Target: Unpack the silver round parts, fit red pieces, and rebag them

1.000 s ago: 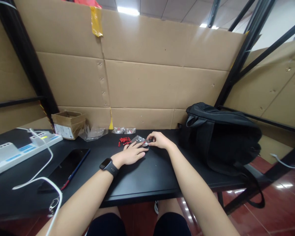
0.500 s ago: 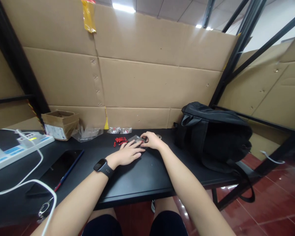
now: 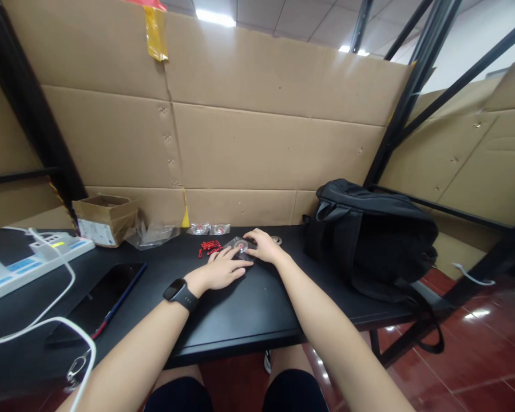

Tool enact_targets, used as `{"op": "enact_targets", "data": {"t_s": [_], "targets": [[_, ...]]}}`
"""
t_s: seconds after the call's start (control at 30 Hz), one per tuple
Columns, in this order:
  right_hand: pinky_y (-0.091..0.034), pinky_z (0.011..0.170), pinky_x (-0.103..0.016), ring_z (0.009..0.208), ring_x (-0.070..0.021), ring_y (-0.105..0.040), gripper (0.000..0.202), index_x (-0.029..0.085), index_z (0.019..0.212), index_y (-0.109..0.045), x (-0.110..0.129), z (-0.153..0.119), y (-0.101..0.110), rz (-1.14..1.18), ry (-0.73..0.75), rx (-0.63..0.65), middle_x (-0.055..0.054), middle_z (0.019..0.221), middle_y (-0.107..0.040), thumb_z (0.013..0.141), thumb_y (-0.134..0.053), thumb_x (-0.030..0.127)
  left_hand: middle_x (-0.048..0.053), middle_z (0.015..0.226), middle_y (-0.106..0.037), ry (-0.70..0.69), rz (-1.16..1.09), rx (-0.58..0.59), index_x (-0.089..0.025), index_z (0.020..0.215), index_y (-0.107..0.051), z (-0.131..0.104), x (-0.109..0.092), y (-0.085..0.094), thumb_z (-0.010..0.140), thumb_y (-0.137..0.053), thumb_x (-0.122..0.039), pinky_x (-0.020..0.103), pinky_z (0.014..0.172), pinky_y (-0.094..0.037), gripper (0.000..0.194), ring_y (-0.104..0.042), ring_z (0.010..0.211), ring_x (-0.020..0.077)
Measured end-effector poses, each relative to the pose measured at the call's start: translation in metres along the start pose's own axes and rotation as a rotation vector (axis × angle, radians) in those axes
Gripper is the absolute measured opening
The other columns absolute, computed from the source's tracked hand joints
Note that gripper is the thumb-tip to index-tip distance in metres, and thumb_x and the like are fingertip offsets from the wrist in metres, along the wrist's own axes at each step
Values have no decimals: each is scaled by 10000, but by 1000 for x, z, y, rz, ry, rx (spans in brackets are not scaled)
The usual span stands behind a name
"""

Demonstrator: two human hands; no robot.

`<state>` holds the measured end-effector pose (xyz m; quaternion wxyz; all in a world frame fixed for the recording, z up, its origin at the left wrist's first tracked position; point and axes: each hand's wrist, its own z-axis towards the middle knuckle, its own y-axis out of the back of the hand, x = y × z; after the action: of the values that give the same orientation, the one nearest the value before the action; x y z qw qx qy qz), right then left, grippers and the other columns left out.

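Observation:
A small clear plastic bag (image 3: pixel 241 247), with a round item and a bit of red inside, lies on the black desk between both hands. My left hand (image 3: pixel 224 269), with a dark watch on its wrist, rests flat with fingers spread, and its fingertips press on the bag's near left part. From the right, my right hand (image 3: pixel 264 247) curves its fingers and thumb around the bag's right side; the exact grip is partly hidden. Several red cord loops (image 3: pixel 210 247) are heaped just left of the bag. Two similar flat bags (image 3: pixel 209 229) lie behind them against the cardboard.
A ring-shaped roll (image 3: pixel 277 240) sits behind my right hand. To the right stands a black backpack (image 3: pixel 369 240). On the left are a cardboard box (image 3: pixel 105 220), crumpled clear plastic (image 3: pixel 152 234), a dark tablet (image 3: pixel 100 297), a white power strip (image 3: pixel 34 260) and a white cable (image 3: pixel 68 323).
My right fingers have shifted slightly up and apart, so the round item with red in the bag now shows. My left hand stays almost in place.

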<state>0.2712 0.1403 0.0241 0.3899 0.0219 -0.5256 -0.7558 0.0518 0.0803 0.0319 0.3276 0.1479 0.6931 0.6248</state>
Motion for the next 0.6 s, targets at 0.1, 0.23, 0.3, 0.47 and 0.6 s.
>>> {"op": "enact_targets", "data": {"t_s": [0.1, 0.23, 0.3, 0.47, 0.6], "targets": [[-456, 906, -332, 1088, -216, -573, 427, 226, 1223, -620, 7, -1, -6, -54, -17, -22, -83, 1187, -586, 811, -730, 257, -37, 1669, -132, -2, -5, 16, -530, 1363, -519, -1, -1, 3, 980, -403, -528, 677, 1147, -107, 401, -64, 1528, 358], [-458, 923, -352, 1127, -238, -558, 461, 243, 1243, -610, 12, 1, -8, -80, -58, -43, -86, 1218, -576, 803, -738, 301, -45, 1651, -214, -28, -22, -14, -495, 1287, -608, -4, 3, 9, 979, -404, -516, 669, 1150, -129, 370, -135, 1514, 365], [-476, 907, -343, 1063, -222, -585, 530, 237, 1251, -608, 10, 0, -1, 15, -36, -10, -85, 1212, -584, 759, -786, 319, -31, 1610, -319, -61, -31, -94, -437, 1197, -678, -5, 6, 14, 976, -410, -508, 621, 1166, -172, 354, -217, 1490, 346], [-506, 805, -295, 880, -152, -625, 259, 219, 1158, -668, -2, -5, 27, 281, -64, 69, -65, 1147, -648, 914, -593, 264, 45, 1344, -598, -142, -101, -334, -313, 1246, -591, -4, 9, 18, 862, -616, -408, 403, 1079, -380, 396, -510, 1267, 252], [-492, 767, -261, 812, -122, -622, 333, 213, 1087, -690, -9, -7, 29, 234, -66, 89, -35, 1104, -659, 791, -637, 71, 52, 1230, -643, -9, -2, -461, -280, 1201, -571, 4, 6, 10, 788, -668, -293, 401, 982, -399, 424, -564, 1159, 266]]}}
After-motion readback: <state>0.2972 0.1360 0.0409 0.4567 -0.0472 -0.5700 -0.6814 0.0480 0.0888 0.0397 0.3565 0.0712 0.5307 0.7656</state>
